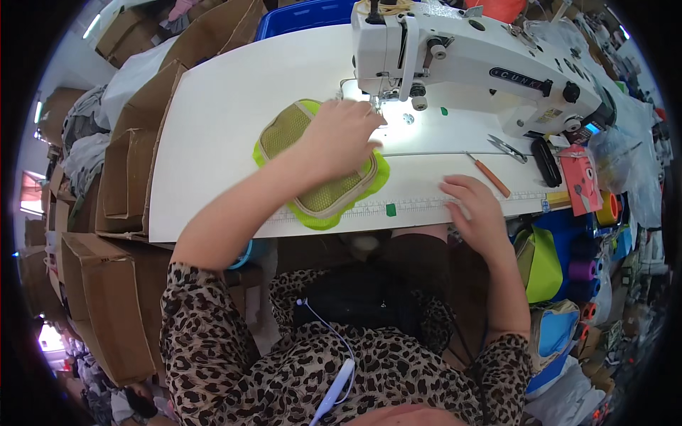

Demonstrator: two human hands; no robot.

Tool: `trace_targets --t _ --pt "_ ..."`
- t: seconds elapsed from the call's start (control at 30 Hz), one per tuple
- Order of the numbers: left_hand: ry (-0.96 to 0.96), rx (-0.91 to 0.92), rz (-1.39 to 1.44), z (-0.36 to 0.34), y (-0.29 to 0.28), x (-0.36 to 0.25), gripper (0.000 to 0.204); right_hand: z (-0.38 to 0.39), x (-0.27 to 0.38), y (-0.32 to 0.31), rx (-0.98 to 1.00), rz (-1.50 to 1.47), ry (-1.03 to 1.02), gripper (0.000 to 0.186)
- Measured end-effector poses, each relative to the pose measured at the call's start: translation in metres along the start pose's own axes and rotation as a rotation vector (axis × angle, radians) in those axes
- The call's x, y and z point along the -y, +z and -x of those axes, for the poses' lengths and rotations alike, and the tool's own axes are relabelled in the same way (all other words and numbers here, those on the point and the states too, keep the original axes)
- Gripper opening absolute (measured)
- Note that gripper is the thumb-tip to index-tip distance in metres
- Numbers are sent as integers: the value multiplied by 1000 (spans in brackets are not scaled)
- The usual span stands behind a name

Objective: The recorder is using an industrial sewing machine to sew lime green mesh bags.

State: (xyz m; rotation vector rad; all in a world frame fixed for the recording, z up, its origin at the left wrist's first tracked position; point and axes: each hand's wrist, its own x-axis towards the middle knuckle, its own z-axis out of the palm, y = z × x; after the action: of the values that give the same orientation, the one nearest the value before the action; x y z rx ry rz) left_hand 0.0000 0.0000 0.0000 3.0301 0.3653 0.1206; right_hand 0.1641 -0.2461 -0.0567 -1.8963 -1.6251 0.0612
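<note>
My left hand (336, 138) reaches over a lime-green piece with olive mesh and beige binding (332, 196), its fingers bent near the needle of the white sewing machine (440, 60). What those fingertips hold is hidden. The piece lies left of the needle on the white table (206, 99). My right hand (469, 213) rests by the table's front edge over a ruler strip (419, 207), fingers apart and holding nothing. An orange-handled tool (491, 177) lies just beyond it, with metal scissors (508, 148) and a black oblong object (545, 162) farther right.
Cardboard boxes (121, 312) crowd the left side. A blue bin (298, 18) is behind the table. At the right are a pink card (581, 181), plastic bags (632, 177), thread spools (581, 270) and lime-green pieces (540, 263) beside the table.
</note>
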Motion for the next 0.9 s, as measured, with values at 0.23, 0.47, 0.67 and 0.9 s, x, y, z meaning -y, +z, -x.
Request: trace_targets --t 0.23,0.47,0.67,0.9 --pt "37 11 19 76 33 -14 63 -58 21 51 138 -28 -355 40" --pt "301 25 165 48 35 37 39 -87 16 61 292 56 -426 30" --pt "321 -11 276 44 50 47 32 -97 12 70 249 -91 -331 24" --pt "317 -37 187 44 46 43 41 -92 3 76 154 -195 -370 25"
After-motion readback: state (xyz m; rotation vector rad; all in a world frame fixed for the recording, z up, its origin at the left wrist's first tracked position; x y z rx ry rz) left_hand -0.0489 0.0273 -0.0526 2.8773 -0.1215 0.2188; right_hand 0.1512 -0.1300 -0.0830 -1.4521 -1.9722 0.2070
